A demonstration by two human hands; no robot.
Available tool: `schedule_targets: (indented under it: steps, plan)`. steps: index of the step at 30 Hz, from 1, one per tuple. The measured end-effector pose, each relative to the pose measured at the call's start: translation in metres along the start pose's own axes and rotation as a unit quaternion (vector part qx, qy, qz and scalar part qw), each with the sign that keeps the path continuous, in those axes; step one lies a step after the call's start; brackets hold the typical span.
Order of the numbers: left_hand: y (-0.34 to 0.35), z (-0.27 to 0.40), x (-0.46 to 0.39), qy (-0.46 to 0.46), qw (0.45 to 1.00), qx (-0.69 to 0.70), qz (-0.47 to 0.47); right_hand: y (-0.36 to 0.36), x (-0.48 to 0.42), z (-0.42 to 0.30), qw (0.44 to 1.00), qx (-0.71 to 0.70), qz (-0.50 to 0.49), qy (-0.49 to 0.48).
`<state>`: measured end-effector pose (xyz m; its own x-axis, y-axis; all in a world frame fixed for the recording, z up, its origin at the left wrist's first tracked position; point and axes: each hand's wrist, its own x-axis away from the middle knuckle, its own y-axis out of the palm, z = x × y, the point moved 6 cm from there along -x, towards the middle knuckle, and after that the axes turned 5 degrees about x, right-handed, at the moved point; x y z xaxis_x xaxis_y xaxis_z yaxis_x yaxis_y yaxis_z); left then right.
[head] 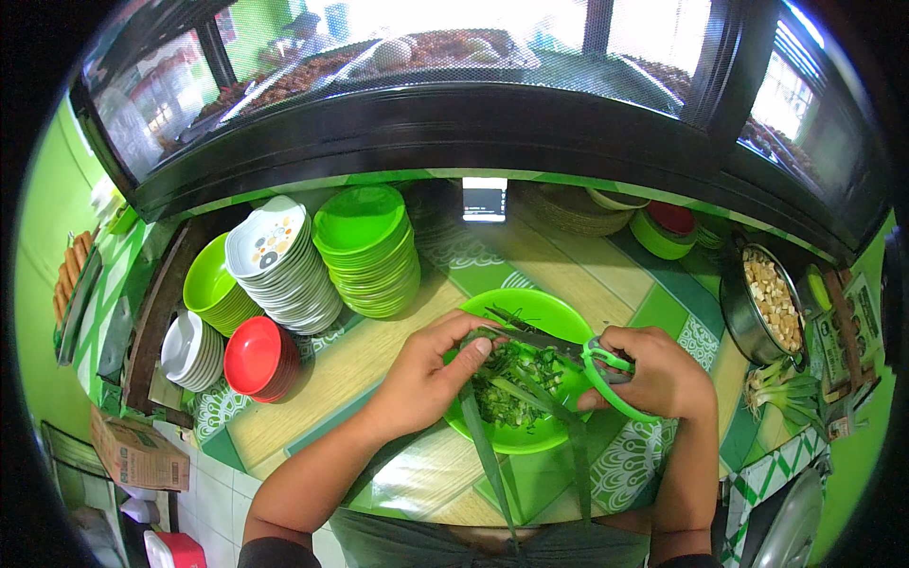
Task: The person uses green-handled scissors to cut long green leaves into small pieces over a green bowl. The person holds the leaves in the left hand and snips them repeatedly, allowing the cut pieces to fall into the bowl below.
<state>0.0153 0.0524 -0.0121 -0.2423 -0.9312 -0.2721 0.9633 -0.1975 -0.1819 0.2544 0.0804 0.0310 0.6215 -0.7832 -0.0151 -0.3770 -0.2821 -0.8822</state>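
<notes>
A bright green plastic bowl (pixel 525 441) stands on the patterned table in front of me, holding chopped green leaves (pixel 513 412). Over its left side my left hand (pixel 444 373) pinches a bunch of long green onion leaves (pixel 483 444) between thumb and fingers; the long ends hang across the bowl and past the table's front edge. My right hand (pixel 653 373) grips the green handles of kitchen scissors (pixel 543 341) from the bowl's right side. The scissor blades point left, parted, close to the left fingertips and above the chopped leaves.
Stacks of green bowls (pixel 369 255), white patterned plates (pixel 284 266) and red bowls (pixel 259 358) stand at the left. A phone (pixel 485 200) lies at the back. Right are a metal pot (pixel 742 323) of pale cubes and more green onions (pixel 781 390). A mesh-fronted display case (pixel 426 131) spans the back.
</notes>
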Motion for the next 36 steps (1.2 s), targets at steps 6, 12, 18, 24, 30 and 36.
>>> schedule_targets:
  steps: [6,12,18,24,30,36]
  plan:
    - [-0.003,0.006,0.0,-0.083,0.993,0.084,0.002,-0.001,0.003,0.002,1.0,-0.003,-0.01,-0.008]
    - [0.002,0.001,0.002,-0.139,0.975,0.174,0.002,0.002,0.0,0.015,0.999,-0.028,-0.019,0.003]
    - [0.002,-0.006,0.004,-0.147,0.968,0.202,0.01,0.0,0.002,0.009,0.999,-0.012,-0.038,-0.002]
    - [0.004,-0.01,0.007,-0.161,0.964,0.21,0.031,0.005,0.003,0.005,0.999,-0.007,-0.008,-0.031]
    - [0.008,-0.006,0.006,-0.153,0.964,0.213,0.032,-0.003,0.004,0.005,1.0,-0.002,-0.008,-0.008]
    - [0.007,-0.004,0.006,-0.144,0.964,0.222,0.038,0.003,0.002,0.006,0.997,-0.064,0.004,-0.031]
